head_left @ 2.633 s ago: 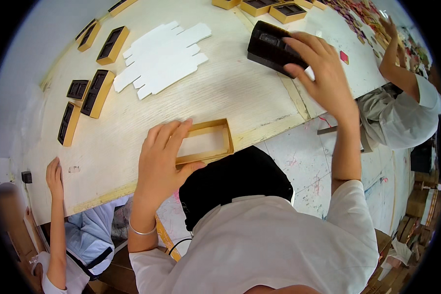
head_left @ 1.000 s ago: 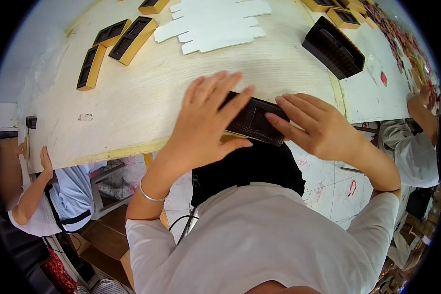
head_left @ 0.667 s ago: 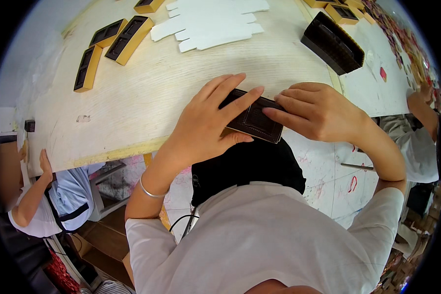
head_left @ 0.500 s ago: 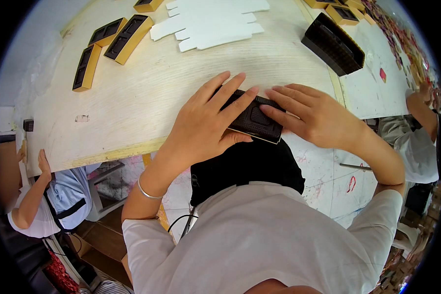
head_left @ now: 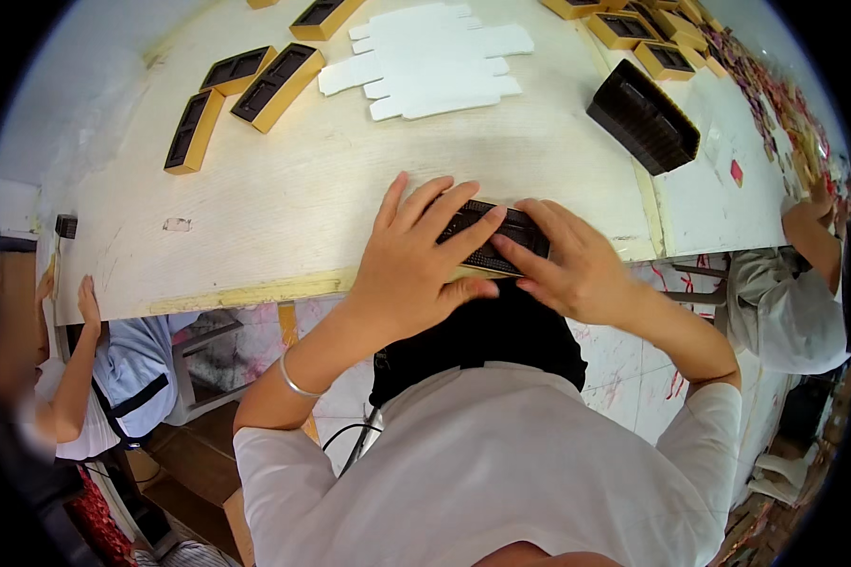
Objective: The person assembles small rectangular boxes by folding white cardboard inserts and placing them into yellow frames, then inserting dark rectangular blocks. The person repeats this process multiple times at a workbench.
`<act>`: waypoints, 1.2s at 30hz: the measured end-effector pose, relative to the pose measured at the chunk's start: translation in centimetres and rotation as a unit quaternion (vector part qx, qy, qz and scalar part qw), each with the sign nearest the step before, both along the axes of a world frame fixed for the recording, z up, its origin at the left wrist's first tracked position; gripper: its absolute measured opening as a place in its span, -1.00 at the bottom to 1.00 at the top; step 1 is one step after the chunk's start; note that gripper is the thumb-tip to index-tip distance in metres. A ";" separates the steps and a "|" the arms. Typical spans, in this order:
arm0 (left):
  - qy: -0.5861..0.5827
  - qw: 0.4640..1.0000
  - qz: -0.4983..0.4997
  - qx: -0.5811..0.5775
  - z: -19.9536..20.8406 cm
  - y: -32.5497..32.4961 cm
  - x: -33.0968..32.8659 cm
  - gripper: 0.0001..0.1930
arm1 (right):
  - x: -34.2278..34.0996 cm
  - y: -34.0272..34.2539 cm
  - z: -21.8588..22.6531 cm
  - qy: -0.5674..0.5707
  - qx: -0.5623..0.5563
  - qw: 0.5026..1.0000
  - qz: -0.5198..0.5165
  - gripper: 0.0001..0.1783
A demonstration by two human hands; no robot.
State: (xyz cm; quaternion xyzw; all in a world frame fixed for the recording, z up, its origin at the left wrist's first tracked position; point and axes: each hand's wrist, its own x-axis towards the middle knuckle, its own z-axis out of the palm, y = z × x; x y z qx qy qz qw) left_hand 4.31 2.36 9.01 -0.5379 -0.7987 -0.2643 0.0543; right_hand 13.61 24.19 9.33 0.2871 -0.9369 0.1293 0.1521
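A black plastic tray (head_left: 511, 227) with moulded hollows lies under both my hands at the table's near edge, and a thin strip of yellow shows along its far rim. My left hand (head_left: 416, 250) is open over its left end. The fingers are spread, the index fingertip rests on the tray, and the thumb lies by its near side. My right hand (head_left: 577, 260) closes round the right end, thumb pressed on the tray's top and fingers bent over the far side. The hands hide both ends of the tray.
Gold boxes with black inserts (head_left: 276, 87) stand at the far left, and more gold boxes (head_left: 624, 30) at the far right. A flat white carton blank (head_left: 435, 61) lies beyond my hands. A stack of black trays (head_left: 645, 118) stands to the right. Other people's arms (head_left: 78, 364) show at both sides.
The tray has tipped flatter, and both hands have moved slightly lower with it. My right thumb now presses on its top. Table things appear lower in view.
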 end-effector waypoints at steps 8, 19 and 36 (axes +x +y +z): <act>0.064 0.994 0.093 0.010 1.5 1.3 -8.8 -0.35 | -4.7 12.0 13.4 0.012 0.022 0.915 -0.403 -0.12; 0.192 0.973 0.114 -0.055 -0.2 2.9 -12.7 -0.87 | -2.0 4.4 3.4 0.068 -0.054 0.994 -0.061 -0.67; 0.337 0.914 0.020 0.225 4.0 -0.7 -9.0 -0.95 | -1.7 1.7 2.6 0.169 -0.072 0.979 -0.089 -0.54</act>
